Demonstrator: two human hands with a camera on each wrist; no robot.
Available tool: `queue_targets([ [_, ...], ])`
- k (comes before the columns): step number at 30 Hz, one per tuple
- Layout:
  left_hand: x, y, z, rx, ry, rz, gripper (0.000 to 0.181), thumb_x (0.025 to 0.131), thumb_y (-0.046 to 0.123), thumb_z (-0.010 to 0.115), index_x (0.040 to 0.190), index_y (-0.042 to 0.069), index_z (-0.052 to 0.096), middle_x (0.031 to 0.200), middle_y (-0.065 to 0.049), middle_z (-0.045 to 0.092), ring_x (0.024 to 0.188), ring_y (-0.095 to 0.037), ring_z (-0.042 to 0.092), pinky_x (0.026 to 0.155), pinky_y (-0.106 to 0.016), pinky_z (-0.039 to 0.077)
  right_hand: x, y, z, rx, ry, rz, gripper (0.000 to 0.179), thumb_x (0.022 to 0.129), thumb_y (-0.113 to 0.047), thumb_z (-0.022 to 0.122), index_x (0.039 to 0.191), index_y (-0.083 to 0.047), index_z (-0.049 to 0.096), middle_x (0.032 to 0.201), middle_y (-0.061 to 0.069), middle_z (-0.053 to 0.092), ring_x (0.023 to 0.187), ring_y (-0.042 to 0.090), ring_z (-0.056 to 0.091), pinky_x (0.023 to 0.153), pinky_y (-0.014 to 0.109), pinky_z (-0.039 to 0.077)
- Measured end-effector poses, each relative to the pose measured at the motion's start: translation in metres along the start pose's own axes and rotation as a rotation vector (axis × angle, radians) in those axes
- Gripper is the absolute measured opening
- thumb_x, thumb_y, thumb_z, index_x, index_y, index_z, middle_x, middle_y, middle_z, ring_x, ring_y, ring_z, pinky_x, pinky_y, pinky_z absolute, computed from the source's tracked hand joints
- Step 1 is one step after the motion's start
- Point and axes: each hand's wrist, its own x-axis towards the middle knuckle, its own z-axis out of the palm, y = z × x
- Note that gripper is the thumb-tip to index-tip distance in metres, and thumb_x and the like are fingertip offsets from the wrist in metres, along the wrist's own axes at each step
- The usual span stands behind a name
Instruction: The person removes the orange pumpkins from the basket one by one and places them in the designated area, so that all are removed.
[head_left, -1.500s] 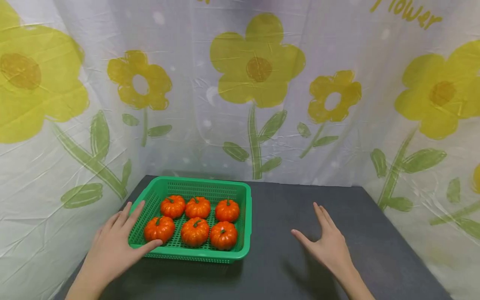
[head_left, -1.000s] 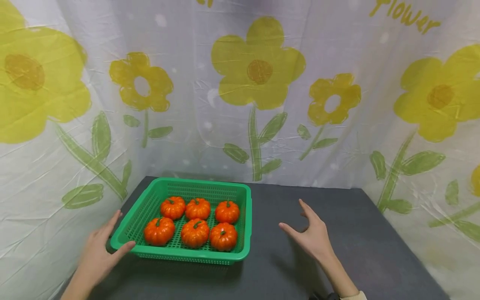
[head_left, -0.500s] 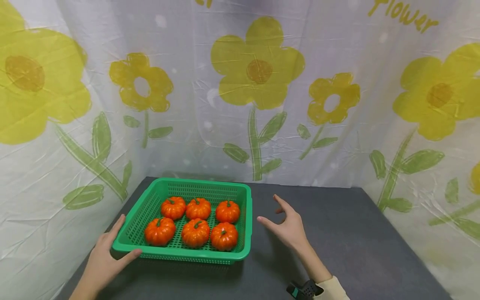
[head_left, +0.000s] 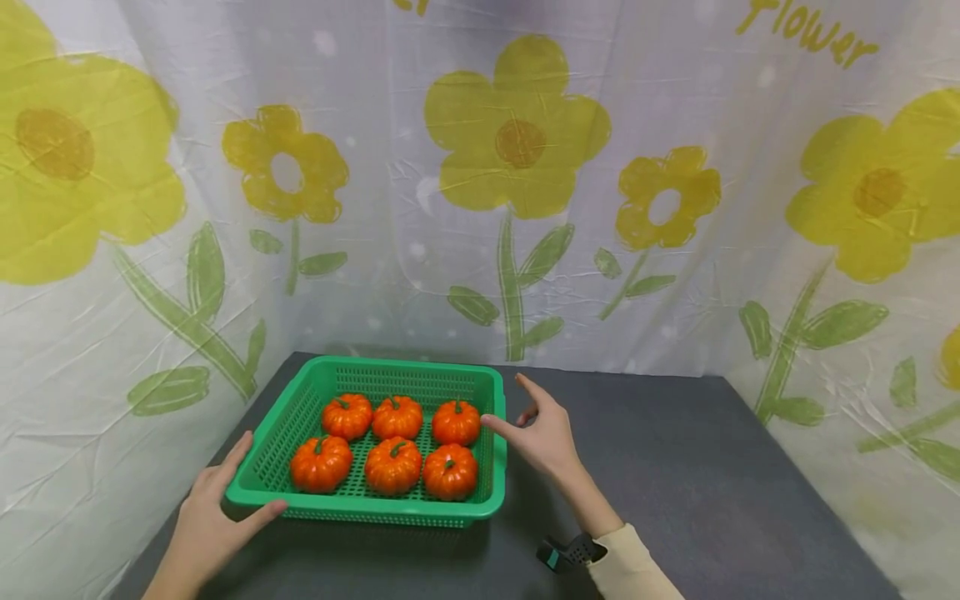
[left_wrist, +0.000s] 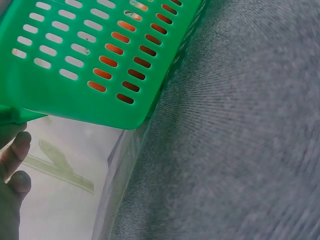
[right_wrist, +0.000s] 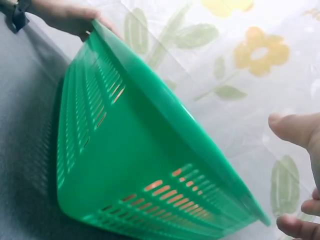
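Note:
Several small orange pumpkins (head_left: 393, 468) sit in two rows in a green plastic basket (head_left: 375, 506) with slotted sides. At the basket's front left corner is my left hand (head_left: 201, 527), fingers spread along the left side and thumb at the front rim. Its fingertips (left_wrist: 19, 181) show just below the rim in the left wrist view. My right hand (head_left: 546, 435) hovers beside the right side, thumb and fingers spread apart; its thumb overlaps the rim in the head view. From the right wrist, that thumb (right_wrist: 290, 129) shows with a gap to the basket.
The basket stands on a dark grey table (head_left: 675, 483), toward its left side. White curtains (head_left: 390, 275) printed with yellow flowers surround the table at the back and both sides. A black wrist strap (head_left: 572, 553) sits at the right cuff.
My right hand has moved left across the table to the basket's right side. My left hand drew back from over the basket to its front left corner. Basket and pumpkins keep their place.

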Motion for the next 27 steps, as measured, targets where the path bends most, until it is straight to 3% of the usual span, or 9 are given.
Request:
queue_targets([
  [2,-0.001,0.0,0.001,-0.005,0.022,0.016,0.112,0.086,0.04,0.089,0.172,0.024,0.02,0.139,-0.035,0.049,0.121,-0.052,0.05,0.087,-0.083,0.044,0.004,-0.003,0.004,-0.005,-0.009,-0.009,0.087,0.086,-0.043,0.088,0.158,-0.01,0.051,0.071,0.007,0.061,0.057,0.016,0.053,0.051,0.027,0.044],
  [4,-0.001,0.0,0.002,-0.017,0.042,0.029,0.112,0.084,0.038,0.091,0.172,0.026,0.022,0.148,-0.033,0.049,0.126,-0.054,0.051,0.09,-0.082,0.044,0.007,-0.007,0.009,-0.012,-0.011,-0.02,0.088,0.086,-0.045,0.088,0.158,-0.008,0.051,0.08,0.011,0.067,0.054,0.024,0.052,0.05,0.032,0.046],
  [7,-0.002,-0.001,0.004,-0.045,0.068,0.047,0.111,0.083,0.035,0.092,0.171,0.03,0.024,0.165,-0.023,0.042,0.136,-0.059,0.048,0.095,-0.082,0.043,0.012,-0.014,0.015,-0.024,-0.011,-0.027,0.091,0.085,-0.049,0.087,0.157,-0.007,0.052,0.122,0.018,0.073,0.086,0.035,0.071,0.074,0.047,0.062],
  [10,-0.002,-0.002,0.005,-0.069,0.08,0.057,0.11,0.083,0.033,0.092,0.17,0.034,0.025,0.173,-0.007,0.031,0.146,-0.055,0.042,0.099,-0.082,0.042,0.018,-0.019,0.02,-0.021,-0.011,-0.006,0.091,0.085,-0.052,0.086,0.157,-0.008,0.053,0.155,0.016,0.057,0.133,0.04,0.061,0.105,0.061,0.054],
  [11,-0.002,-0.002,0.006,-0.071,0.083,0.062,0.109,0.084,0.033,0.092,0.17,0.035,0.026,0.173,-0.004,0.03,0.149,-0.051,0.04,0.1,-0.082,0.041,0.02,-0.021,0.022,-0.023,-0.014,0.005,0.091,0.084,-0.053,0.086,0.157,-0.008,0.053,0.156,0.015,0.056,0.143,0.04,0.053,0.112,0.063,0.049],
  [16,-0.001,-0.002,0.006,-0.071,0.09,0.07,0.108,0.084,0.033,0.092,0.17,0.035,0.026,0.173,-0.004,0.03,0.154,-0.035,0.035,0.102,-0.081,0.04,0.029,-0.028,0.028,-0.035,-0.04,0.035,0.091,0.085,-0.053,0.085,0.157,-0.007,0.052,0.157,0.015,0.055,0.144,0.04,0.051,0.113,0.062,0.049],
  [22,0.0,0.001,0.005,-0.068,0.091,0.066,0.11,0.082,0.034,0.093,0.17,0.032,0.027,0.17,-0.015,0.034,0.145,-0.058,0.041,0.1,-0.083,0.04,0.038,-0.033,0.035,-0.023,-0.053,0.079,0.092,0.085,-0.055,0.084,0.158,-0.009,0.051,0.158,0.014,0.054,0.146,0.04,0.05,0.113,0.062,0.049],
  [24,0.0,0.002,0.005,-0.068,0.09,0.068,0.11,0.082,0.034,0.093,0.17,0.031,0.027,0.17,-0.015,0.035,0.145,-0.057,0.042,0.1,-0.083,0.04,0.039,-0.033,0.037,-0.019,-0.05,0.088,0.093,0.085,-0.054,0.085,0.158,-0.008,0.051,0.158,0.014,0.054,0.146,0.04,0.05,0.113,0.061,0.049],
  [27,-0.001,0.001,0.005,-0.069,0.093,0.07,0.109,0.082,0.033,0.093,0.17,0.031,0.028,0.17,-0.014,0.036,0.152,-0.045,0.037,0.101,-0.082,0.04,0.04,-0.035,0.04,-0.02,-0.051,0.089,0.094,0.084,-0.053,0.087,0.158,-0.007,0.051,0.157,0.014,0.055,0.145,0.04,0.05,0.113,0.06,0.049],
])
